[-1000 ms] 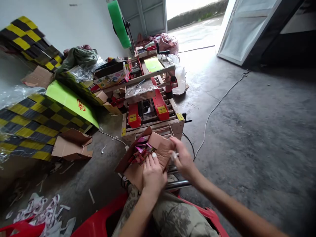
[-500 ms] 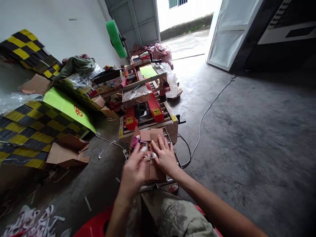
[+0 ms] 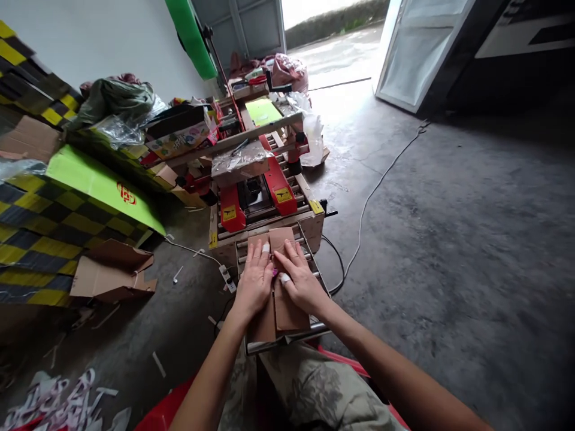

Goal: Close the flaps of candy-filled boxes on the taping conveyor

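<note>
A brown cardboard box [image 3: 286, 314] lies in front of me on a short roller conveyor [image 3: 320, 327], its two long top flaps folded inward with a narrow gap between them. My left hand [image 3: 255, 278] rests flat on the left flap, fingers stretched out. On the right flap lies my right hand [image 3: 299, 281], also flat, with fingers spread. White tape wraps a finger on each hand. A small bit of purple wrapper [image 3: 274, 272] shows in the gap between the flaps. The rest of the box's contents is hidden.
Just beyond stands a carton sealing machine with red guides [image 3: 279, 185] and a green tape roll [image 3: 192, 39]. Checkered yellow-black cartons [image 3: 67, 239] and an open cardboard box [image 3: 112, 272] are at left. A power strip [image 3: 227, 278] and a white cable [image 3: 360, 221] lie on the floor.
My left hand has come down onto the left flap, which is now folded over the colourful wrapped contents. My right hand stays on the right flap. The view has tipped slightly downward.
</note>
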The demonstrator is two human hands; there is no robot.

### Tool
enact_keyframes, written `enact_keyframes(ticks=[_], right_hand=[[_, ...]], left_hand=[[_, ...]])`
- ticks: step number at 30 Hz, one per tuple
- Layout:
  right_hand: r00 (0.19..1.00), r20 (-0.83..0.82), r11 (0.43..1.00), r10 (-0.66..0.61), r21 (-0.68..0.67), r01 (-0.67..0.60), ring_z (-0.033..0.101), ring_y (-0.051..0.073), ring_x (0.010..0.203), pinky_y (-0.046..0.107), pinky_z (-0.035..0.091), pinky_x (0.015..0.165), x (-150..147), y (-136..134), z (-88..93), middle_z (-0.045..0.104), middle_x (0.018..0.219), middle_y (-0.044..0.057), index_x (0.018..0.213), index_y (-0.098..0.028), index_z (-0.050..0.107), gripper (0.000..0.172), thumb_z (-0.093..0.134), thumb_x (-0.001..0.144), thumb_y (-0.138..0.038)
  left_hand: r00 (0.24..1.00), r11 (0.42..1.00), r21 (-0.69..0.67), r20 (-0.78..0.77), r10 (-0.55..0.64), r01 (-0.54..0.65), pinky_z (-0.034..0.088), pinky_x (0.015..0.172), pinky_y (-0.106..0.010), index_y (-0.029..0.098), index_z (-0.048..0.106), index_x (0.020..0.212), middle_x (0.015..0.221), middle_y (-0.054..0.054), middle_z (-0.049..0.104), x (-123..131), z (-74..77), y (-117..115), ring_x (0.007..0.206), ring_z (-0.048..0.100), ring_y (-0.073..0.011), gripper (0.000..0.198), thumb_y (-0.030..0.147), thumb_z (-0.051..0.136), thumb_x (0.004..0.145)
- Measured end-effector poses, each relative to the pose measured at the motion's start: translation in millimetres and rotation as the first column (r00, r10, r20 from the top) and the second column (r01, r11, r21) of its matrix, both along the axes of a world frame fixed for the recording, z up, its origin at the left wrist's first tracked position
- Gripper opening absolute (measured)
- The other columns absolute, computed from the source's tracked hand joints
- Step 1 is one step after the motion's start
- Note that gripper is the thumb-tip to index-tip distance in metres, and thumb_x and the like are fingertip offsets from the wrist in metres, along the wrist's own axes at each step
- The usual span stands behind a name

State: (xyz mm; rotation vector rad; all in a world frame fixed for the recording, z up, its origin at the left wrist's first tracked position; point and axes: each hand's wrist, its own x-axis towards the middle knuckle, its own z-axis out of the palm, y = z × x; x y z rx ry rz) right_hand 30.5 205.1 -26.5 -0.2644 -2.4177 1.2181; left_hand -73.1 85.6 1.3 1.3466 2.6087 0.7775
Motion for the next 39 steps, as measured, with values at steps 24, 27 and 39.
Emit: enact_keyframes(ticks=[24, 27, 39], right_hand=[[0.995, 0.045, 0.977, 0.088, -0.201, -0.077, -0.005, 0.035, 0.14, 0.055, 0.013, 0.113, 19, 2, 14.0, -0.006, 0.154, 0.012, 0.144, -0.019, 0.026, 0.095, 0.073, 0.064, -0.041], [0.984, 0.094, 0.972, 0.153, -0.194, -0.133, -0.007, 0.032, 0.141, 0.052, 0.013, 0.114, 24, -1, 10.9, -0.007, 0.155, 0.01, 0.142, -0.02, 0.027, 0.092, 0.071, 0.061, -0.029], [0.97, -0.059, 0.947, 0.236, 0.239, -0.216, 0.02, 0.031, 0.137, 0.06, 0.018, 0.106, -31, 39, 24.3, 0.037, 0.144, 0.011, 0.117, -0.019, 0.053, 0.035, 0.045, 0.084, -0.017]], left_hand=[[0.991, 0.991, -0.007, 0.026, 0.131, -0.131, 0.017, 0.116, -0.043, 0.023, 0.037, 0.14, 0.151, -0.003, 0.028, -12, -1.8, 4, 0.142, 0.014, -0.0214, 0.047, 0.033, 0.031, 0.095], [0.991, 0.991, -0.02, -0.001, 0.135, -0.135, 0.018, 0.115, -0.045, 0.023, 0.037, 0.14, 0.151, -0.004, 0.028, -11, -2.3, 4, 0.142, 0.015, -0.023, 0.047, 0.034, 0.032, 0.095], [0.996, 0.997, -0.003, -0.042, 0.082, -0.082, 0.015, 0.116, -0.044, 0.024, 0.034, 0.141, 0.151, -0.004, 0.028, -22, -9.5, -2, 0.142, 0.015, -0.0214, 0.049, 0.036, 0.029, 0.095]])
